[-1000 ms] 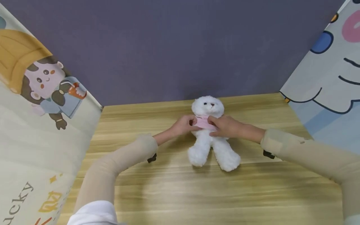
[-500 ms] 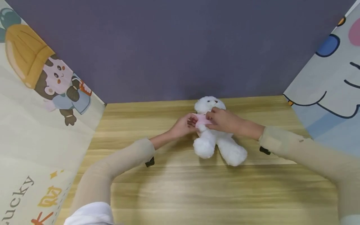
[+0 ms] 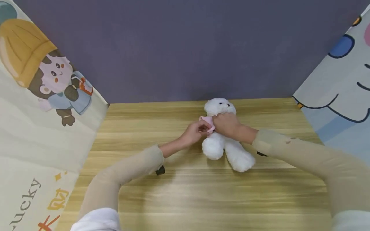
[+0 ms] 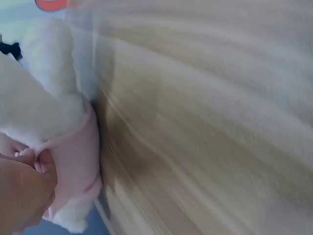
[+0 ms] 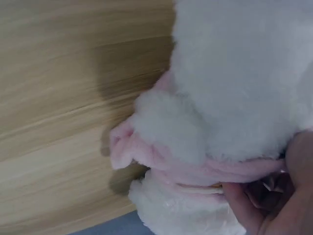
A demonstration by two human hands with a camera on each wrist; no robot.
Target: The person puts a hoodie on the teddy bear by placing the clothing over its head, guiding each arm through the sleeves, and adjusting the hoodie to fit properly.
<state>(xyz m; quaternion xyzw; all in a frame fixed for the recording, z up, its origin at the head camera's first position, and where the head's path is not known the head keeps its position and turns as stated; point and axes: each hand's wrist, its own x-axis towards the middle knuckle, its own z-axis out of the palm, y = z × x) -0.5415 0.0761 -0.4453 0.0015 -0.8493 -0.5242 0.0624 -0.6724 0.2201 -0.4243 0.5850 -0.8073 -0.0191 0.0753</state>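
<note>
A white plush bear [image 3: 213, 146] lies on its back on the wooden table, its head toward the dark back wall. It wears a pink top [image 3: 207, 120]. My left hand [image 3: 193, 133] pinches the lower edge of the top at the bear's left-hand side in the head view. In the left wrist view the thumb and finger of that hand [image 4: 27, 188] meet on the hem. My right hand [image 3: 227, 125] curls over the bear's chest and covers part of the top. In the right wrist view its fingers [image 5: 247, 208] hold the pink cloth; its fingertips are partly hidden.
The wooden tabletop [image 3: 202, 195] spreads out in front of the bear. A dark purple wall [image 3: 185, 48] rises at the back. Printed cloth panels [image 3: 37, 141] stand at left and right.
The bear has shifted slightly right and turned. My right hand has gone from loosely grasping to a tight curl over the top. My left hand has moved slightly right and down, now pinching the hem.
</note>
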